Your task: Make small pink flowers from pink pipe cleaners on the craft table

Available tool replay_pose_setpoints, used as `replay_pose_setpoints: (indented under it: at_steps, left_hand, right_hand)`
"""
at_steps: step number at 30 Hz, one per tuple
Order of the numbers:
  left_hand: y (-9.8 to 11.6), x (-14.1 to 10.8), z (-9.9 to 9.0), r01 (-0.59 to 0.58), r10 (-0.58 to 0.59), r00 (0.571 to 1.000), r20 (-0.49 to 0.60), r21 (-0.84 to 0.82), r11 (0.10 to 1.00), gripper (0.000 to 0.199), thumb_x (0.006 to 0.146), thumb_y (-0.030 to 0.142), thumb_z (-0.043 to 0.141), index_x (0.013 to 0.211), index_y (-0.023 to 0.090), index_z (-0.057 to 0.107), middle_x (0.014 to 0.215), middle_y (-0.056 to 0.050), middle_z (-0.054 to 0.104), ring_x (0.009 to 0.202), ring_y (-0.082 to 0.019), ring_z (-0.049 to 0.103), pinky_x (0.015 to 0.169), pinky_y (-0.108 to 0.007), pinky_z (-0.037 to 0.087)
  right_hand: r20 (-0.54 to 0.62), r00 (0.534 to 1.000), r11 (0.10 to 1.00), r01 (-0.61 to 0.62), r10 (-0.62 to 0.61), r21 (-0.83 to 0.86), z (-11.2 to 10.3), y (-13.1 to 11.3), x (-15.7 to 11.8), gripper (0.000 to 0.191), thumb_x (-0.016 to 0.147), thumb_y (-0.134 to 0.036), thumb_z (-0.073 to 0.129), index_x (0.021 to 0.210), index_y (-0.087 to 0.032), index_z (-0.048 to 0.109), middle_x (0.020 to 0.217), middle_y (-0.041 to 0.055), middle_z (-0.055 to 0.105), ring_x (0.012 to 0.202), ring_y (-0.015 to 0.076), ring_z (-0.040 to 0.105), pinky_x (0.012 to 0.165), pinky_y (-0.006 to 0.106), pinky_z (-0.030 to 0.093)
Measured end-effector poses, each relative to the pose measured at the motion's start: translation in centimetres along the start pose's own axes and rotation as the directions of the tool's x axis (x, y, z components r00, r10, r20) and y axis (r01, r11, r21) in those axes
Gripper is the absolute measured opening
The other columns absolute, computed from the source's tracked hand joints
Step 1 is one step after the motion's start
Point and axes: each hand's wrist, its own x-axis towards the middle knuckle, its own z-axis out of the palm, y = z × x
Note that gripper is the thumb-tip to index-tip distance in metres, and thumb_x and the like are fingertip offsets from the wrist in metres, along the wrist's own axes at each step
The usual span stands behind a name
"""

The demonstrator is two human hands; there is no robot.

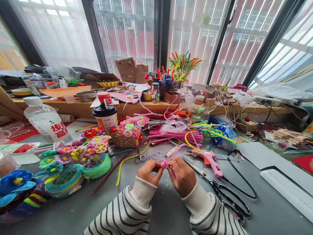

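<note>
Head view: fingers of the left hand [149, 171] and right hand [182, 175] are pinching a bunched, fuzzy pink pipe cleaner [166, 162] over the grey table [168, 212]. Its loose tail [179, 149] is sticking out, looking unfinished. Fuzzy, mostly pink flowers [130, 126] are already filling the brown woven box [126, 142].

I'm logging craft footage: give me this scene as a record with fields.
Left hand: pinching a fuzzy pink chenille stem
Right hand: pinching the same stem
Right side: pink plastic glue gun; large metal scissors with black handles
Beyond the hands: bundle of pink chenille stems
Left side: clear plastic bottle with white cap; round green basket topped with fuzzy flowers
Surface: flat grey tabletop
</note>
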Motion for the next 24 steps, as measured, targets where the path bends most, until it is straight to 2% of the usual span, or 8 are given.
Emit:
replay_pose_setpoints:
  at_steps: [4, 7, 9, 13, 15, 17, 21, 24]
  left_hand:
    - [-0.4, -0.3, 0.5, -0.257, 0.274, 0.959, -0.07, 0.185, 0.949, 0.011, 0.067, 0.021, 0.048, 0.059, 0.019, 0.057, 0.058, -0.002, 0.056, 0.056, -0.012, 0.051, 0.055, -0.02, 0.039]
    - [-0.9, -0.4, 0.7, -0.465, 0.494, 0.868, -0.04, 0.278, 0.84, 0.013, 0.071, 0.015, 0.043, 0.07, 0.017, 0.057, 0.063, -0.002, 0.057, 0.06, -0.011, 0.052, 0.056, -0.02, 0.041]
    - [-0.9, -0.3, 0.6, -0.583, 0.625, 0.78, -0.015, 0.343, 0.736, 0.014, 0.071, 0.011, 0.043, 0.074, 0.015, 0.056, 0.064, -0.004, 0.058, 0.06, -0.011, 0.053, 0.055, -0.02, 0.042]
    - [-0.2, -0.1, 0.2, -0.721, 0.776, 0.627, 0.074, 0.432, 0.542, 0.015, 0.069, 0.007, 0.046, 0.079, 0.01, 0.056, 0.066, -0.008, 0.061, 0.062, -0.014, 0.055, 0.058, -0.025, 0.045]
    - [0.0, -0.1, 0.1, -0.748, 0.796, 0.598, 0.094, 0.423, 0.512, 0.016, 0.068, 0.006, 0.046, 0.081, 0.01, 0.055, 0.069, -0.009, 0.062, 0.064, -0.015, 0.055, 0.06, -0.026, 0.046]
    - [0.0, 0.0, 0.0, -0.712, 0.747, 0.662, 0.066, 0.368, 0.598, 0.015, 0.068, 0.007, 0.047, 0.079, 0.012, 0.055, 0.069, -0.007, 0.061, 0.064, -0.014, 0.055, 0.06, -0.024, 0.046]
    - [-0.5, 0.2, -0.3, -0.379, 0.383, 0.924, -0.012, 0.12, 0.918, 0.007, 0.068, 0.016, 0.049, 0.067, 0.014, 0.055, 0.06, -0.002, 0.057, 0.056, -0.01, 0.054, 0.054, -0.02, 0.045]
    - [-0.8, 0.3, -0.5, -0.102, 0.106, 0.992, 0.063, -0.068, 0.992, 0.011, 0.066, 0.024, 0.051, 0.066, 0.013, 0.054, 0.059, -0.002, 0.057, 0.053, -0.01, 0.055, 0.052, -0.02, 0.046]
  right_hand:
    - [0.046, 0.972, 0.95, -0.236, 0.232, 0.205, 0.2, -0.4, 0.0, 0.012, 0.074, -0.019, 0.04, 0.07, -0.014, 0.05, 0.067, 0.0047, 0.049, 0.059, 0.014, 0.046, 0.052, 0.024, 0.038]
    - [0.12, 0.919, 0.83, -0.391, 0.376, 0.397, 0.2, -0.3, 0.1, 0.012, 0.071, -0.023, 0.043, 0.065, -0.015, 0.048, 0.062, 0.0017, 0.046, 0.053, 0.0117, 0.043, 0.049, 0.023, 0.035]
    - [0.217, 0.854, 0.665, -0.507, 0.472, 0.549, 0.3, -0.1, 0.3, 0.013, 0.067, -0.026, 0.047, 0.059, -0.015, 0.047, 0.056, -0.0007, 0.044, 0.05, 0.01, 0.04, 0.047, 0.022, 0.033]
    - [0.619, 0.624, 0.143, -0.75, 0.477, 0.645, 0.5, 0.6, 0.6, 0.021, 0.06, -0.033, 0.048, 0.05, -0.018, 0.039, 0.039, -0.0077, 0.029, 0.034, 0.0055, 0.026, 0.032, 0.018, 0.019]
    - [0.71, 0.573, 0.054, -0.792, 0.408, 0.608, 0.6, 0.8, 0.7, 0.025, 0.06, -0.038, 0.045, 0.047, -0.019, 0.035, 0.037, -0.0086, 0.025, 0.03, 0.0045, 0.021, 0.028, 0.018, 0.014]
    - [0.72, 0.58, 0.052, -0.791, 0.382, 0.609, 0.5, 0.9, 0.7, 0.026, 0.06, -0.04, 0.044, 0.047, -0.019, 0.036, 0.039, -0.0079, 0.026, 0.03, 0.0046, 0.022, 0.027, 0.018, 0.015]
    - [0.627, 0.659, 0.146, -0.729, 0.414, 0.669, -0.3, 0.7, 0.6, 0.021, 0.061, -0.037, 0.048, 0.061, -0.016, 0.048, 0.043, -0.0062, 0.034, 0.034, 0.006, 0.029, 0.031, 0.018, 0.021]
    - [0.299, 0.846, 0.552, -0.518, 0.441, 0.654, -1.0, 0.5, 0.3, 0.015, 0.063, -0.025, 0.052, 0.075, -0.016, 0.054, 0.061, -0.0004, 0.046, 0.046, 0.0085, 0.039, 0.045, 0.022, 0.034]
